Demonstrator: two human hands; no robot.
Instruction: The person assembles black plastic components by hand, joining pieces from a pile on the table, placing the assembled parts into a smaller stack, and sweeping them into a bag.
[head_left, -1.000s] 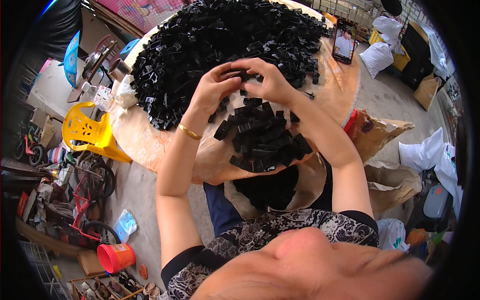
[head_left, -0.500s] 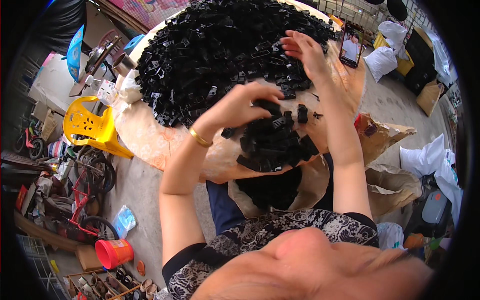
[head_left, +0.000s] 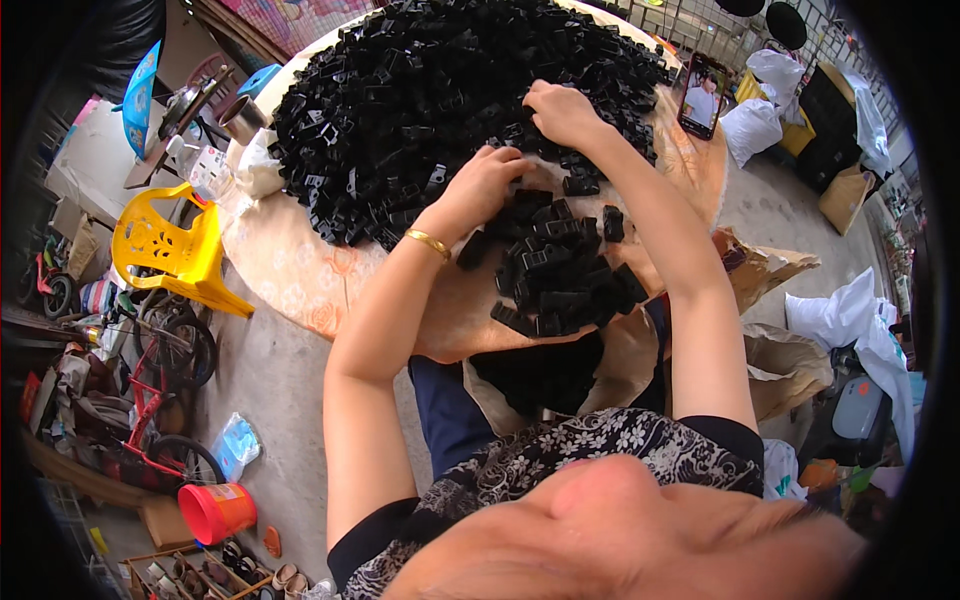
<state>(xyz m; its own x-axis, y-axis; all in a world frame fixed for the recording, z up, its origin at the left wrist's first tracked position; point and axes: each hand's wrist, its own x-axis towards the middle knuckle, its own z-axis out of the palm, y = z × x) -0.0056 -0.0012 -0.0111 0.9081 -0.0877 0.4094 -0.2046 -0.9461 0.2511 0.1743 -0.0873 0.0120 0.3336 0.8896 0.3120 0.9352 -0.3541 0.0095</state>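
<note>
A big heap of small black plastic pieces (head_left: 420,110), clip-like in shape, covers most of a round table with a peach flowered cloth (head_left: 300,270). My right hand (head_left: 565,115) rests at the heap's near right side, fingers curled down onto the pieces. Just left of it and nearer, my left hand (head_left: 485,185), with a gold bangle on the wrist, has bent, closed fingers at the heap's near edge. What either hand grips is hidden. A smaller pile of black pieces (head_left: 560,265) lies by the table's near edge. Below it, an opened paper bag (head_left: 625,365) holds more black pieces.
A phone (head_left: 701,97) stands upright at the table's right edge. To the left are a yellow plastic chair (head_left: 175,245), a red bicycle (head_left: 145,410) and a red bucket (head_left: 217,512). Brown paper bags (head_left: 785,365) and white sacks (head_left: 835,310) sit on the right.
My right hand has come down and left onto the heap, its fingers curling. My left hand has moved away from the small pile, left and slightly farther, to the heap's edge.
</note>
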